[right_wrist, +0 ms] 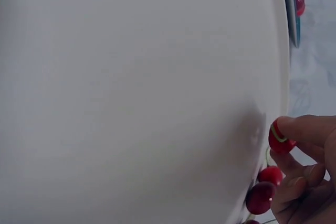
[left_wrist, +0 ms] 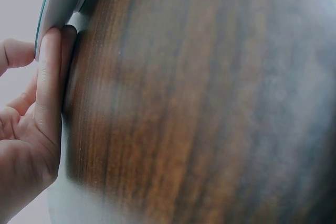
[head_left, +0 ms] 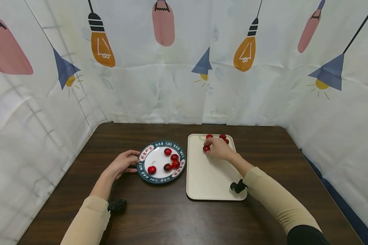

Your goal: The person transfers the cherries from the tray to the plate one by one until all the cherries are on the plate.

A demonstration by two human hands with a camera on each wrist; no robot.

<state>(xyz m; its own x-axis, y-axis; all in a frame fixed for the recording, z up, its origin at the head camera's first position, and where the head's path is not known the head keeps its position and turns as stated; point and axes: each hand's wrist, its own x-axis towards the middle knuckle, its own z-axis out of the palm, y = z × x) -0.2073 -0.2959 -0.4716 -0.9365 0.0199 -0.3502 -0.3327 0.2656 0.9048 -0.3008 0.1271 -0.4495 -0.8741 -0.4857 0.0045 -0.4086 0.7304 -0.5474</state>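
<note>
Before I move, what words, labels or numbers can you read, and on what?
"HAO SHI HAO WEI": plate, far rim.
"HAO SHI HAO WEI": plate again, near rim, upside down.
Red characters at two spots on the rim: too small to read.
No other writing shows.

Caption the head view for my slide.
Left hand holding a blue-rimmed round plate of red cherries, right hand pinching another red cherry over a cream rectangular tray.

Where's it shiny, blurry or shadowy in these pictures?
Head view: a pale sheen on the brown table; left wrist view: its grain blurs, with bluish glare at right; right wrist view: a soft shadow on the tray beside the right hand.
</note>
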